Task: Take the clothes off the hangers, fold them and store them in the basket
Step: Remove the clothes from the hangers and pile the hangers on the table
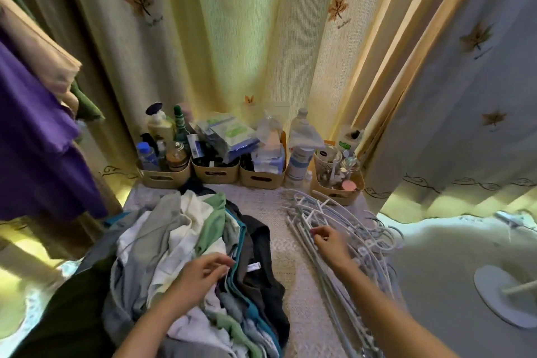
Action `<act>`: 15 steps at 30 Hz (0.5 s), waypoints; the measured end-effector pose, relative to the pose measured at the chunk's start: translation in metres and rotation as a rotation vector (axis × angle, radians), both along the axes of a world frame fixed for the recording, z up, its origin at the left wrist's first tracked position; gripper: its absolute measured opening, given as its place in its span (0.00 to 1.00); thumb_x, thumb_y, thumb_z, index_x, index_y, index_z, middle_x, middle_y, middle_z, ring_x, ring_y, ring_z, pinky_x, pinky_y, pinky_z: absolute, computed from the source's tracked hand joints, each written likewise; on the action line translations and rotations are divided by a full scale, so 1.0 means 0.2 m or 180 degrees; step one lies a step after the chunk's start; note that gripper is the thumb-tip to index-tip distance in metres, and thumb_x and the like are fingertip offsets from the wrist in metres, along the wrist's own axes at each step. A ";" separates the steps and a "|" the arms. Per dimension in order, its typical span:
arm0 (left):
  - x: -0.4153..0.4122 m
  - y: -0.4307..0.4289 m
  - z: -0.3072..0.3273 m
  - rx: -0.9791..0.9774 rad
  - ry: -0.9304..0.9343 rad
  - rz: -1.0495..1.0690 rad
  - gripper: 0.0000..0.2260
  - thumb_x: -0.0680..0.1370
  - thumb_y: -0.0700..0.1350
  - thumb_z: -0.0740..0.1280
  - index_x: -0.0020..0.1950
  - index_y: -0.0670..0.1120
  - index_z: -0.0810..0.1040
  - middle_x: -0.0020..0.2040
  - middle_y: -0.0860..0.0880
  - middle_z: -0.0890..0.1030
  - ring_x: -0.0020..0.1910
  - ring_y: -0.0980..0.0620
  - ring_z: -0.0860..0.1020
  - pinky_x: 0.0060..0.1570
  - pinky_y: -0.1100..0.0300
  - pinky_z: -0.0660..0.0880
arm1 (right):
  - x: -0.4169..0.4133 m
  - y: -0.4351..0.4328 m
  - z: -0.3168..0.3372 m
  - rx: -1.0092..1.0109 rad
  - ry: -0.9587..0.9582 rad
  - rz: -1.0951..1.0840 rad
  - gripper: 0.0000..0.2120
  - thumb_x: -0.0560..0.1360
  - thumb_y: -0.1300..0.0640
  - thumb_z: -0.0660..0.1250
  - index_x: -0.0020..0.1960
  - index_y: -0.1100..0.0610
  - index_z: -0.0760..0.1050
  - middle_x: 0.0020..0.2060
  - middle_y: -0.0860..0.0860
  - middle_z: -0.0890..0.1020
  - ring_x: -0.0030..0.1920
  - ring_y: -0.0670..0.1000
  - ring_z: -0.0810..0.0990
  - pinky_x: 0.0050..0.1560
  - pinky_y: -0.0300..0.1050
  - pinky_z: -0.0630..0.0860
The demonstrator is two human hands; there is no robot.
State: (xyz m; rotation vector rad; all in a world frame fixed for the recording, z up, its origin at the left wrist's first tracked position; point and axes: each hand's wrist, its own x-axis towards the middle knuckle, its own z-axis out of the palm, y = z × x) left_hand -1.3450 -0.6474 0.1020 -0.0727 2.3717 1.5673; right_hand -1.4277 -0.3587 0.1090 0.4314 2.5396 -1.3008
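Clothes [186, 229] lie heaped right under the left hand [200, 273], with the right hand [329, 241] off over the hangers [313, 209]. Both hands curl loosely, and whether either grips anything cannot be told

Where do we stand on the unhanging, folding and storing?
Done: bare white plastic hangers lie heaped at right. In hand: left hand over the unfolded pile of mixed clothes, right hand over the hangers. Left: all folding; a purple garment hangs at left; no clothes basket visible.
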 end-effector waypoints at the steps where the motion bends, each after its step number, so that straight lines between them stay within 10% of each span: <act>1: 0.00 -0.05 0.03 -0.0091 0.0167 0.0259 0.10 0.78 0.37 0.65 0.47 0.51 0.82 0.46 0.53 0.84 0.47 0.58 0.81 0.49 0.63 0.77 | 0.00 -0.09 0.00 -0.0090 -0.0125 0.0251 0.11 0.78 0.66 0.59 0.56 0.62 0.78 0.51 0.59 0.81 0.48 0.56 0.79 0.50 0.49 0.77; 5: 0.08 -0.37 0.01 -0.1467 0.0874 0.1527 0.10 0.72 0.36 0.72 0.52 0.44 0.80 0.53 0.42 0.81 0.54 0.40 0.78 0.56 0.46 0.73 | 0.02 -0.48 -0.01 -0.0249 -0.0420 0.1185 0.10 0.79 0.59 0.61 0.57 0.61 0.78 0.52 0.61 0.82 0.44 0.51 0.78 0.44 0.45 0.75; 7: 0.15 -0.55 -0.07 -0.2069 0.0098 0.2087 0.29 0.68 0.46 0.77 0.66 0.43 0.72 0.67 0.37 0.71 0.66 0.34 0.68 0.64 0.41 0.65 | 0.04 -0.64 -0.03 -0.0341 -0.0546 0.1676 0.16 0.78 0.52 0.65 0.63 0.59 0.75 0.58 0.58 0.80 0.53 0.51 0.79 0.54 0.46 0.76; 10: 0.26 -0.66 -0.18 -0.1227 -0.1391 0.2343 0.53 0.63 0.57 0.79 0.78 0.46 0.50 0.76 0.38 0.54 0.75 0.37 0.55 0.72 0.43 0.57 | 0.10 -0.84 -0.10 -0.0133 -0.1015 0.2456 0.42 0.70 0.38 0.70 0.77 0.47 0.54 0.74 0.53 0.61 0.73 0.54 0.63 0.70 0.48 0.66; 13: 0.28 -0.53 -0.24 -0.0833 -0.1405 0.1897 0.49 0.66 0.59 0.75 0.78 0.49 0.50 0.75 0.38 0.57 0.73 0.37 0.59 0.70 0.47 0.60 | 0.20 -0.95 -0.20 0.0458 -0.1152 0.3039 0.57 0.64 0.37 0.75 0.75 0.38 0.35 0.76 0.53 0.38 0.77 0.61 0.43 0.74 0.59 0.53; 15: 0.24 -0.44 -0.25 -0.0933 -0.1198 0.1774 0.41 0.71 0.54 0.73 0.77 0.51 0.53 0.72 0.38 0.60 0.70 0.37 0.64 0.67 0.48 0.65 | 0.25 -0.96 -0.26 0.0777 -0.0789 0.2955 0.54 0.66 0.47 0.76 0.74 0.36 0.37 0.76 0.55 0.45 0.76 0.64 0.50 0.72 0.62 0.57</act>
